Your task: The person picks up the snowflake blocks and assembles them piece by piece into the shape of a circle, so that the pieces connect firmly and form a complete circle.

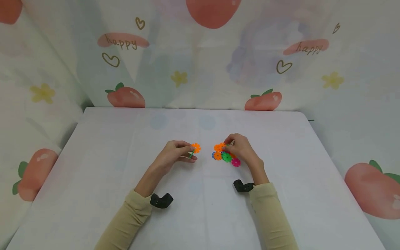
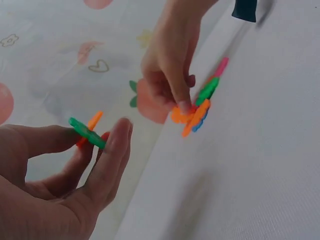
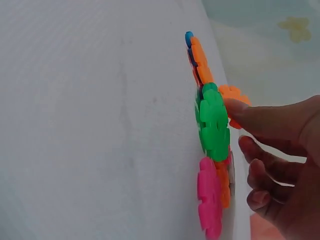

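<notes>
Open surface (image 1: 204, 205) separates the left grip (image 1: 173, 152) from the flower cluster (image 1: 226, 157); the right grip (image 1: 241, 147) obstructs its far right side.

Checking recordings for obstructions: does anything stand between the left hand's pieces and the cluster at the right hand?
Nothing visible does. In the head view, only bare tabletop shows between the left hand's green piece and orange piece and the multicoloured cluster at the right hand.

In the right-wrist view, an orange flower-shaped disc (image 3: 200, 61) mostly hides a blue disc (image 3: 189, 38); the right edge crops the right hand (image 3: 294, 170).
</notes>
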Tool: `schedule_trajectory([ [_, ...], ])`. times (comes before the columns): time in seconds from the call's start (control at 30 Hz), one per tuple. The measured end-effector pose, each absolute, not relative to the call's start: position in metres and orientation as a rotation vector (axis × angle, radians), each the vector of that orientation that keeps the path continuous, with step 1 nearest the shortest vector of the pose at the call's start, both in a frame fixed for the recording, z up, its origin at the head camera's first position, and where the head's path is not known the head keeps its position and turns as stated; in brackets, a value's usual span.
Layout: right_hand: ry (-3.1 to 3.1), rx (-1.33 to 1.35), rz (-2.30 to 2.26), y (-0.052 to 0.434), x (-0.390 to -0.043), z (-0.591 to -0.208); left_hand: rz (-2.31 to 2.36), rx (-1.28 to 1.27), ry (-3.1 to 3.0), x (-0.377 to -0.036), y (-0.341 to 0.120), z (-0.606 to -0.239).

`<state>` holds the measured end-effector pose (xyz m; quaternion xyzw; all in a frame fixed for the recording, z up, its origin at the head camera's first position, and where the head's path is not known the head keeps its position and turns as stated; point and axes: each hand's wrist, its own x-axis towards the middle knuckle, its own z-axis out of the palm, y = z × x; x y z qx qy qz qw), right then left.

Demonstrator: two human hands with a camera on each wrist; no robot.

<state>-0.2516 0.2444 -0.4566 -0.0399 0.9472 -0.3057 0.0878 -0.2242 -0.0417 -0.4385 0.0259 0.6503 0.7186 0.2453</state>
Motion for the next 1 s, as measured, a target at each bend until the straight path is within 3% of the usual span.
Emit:
schedule_trajectory([
  [0.57, 2.562, -0.39, -1.507, 0.214, -0.241, -0.443, 1.969, 0.0, 1.778, -0.224, -0.039, -0.442],
  [1.0, 2.543, -0.545, -1.617, 0.196, -0.233, -0.437, 2.007, -0.007, 1.815, -0.226, -0.04, -0.444],
])
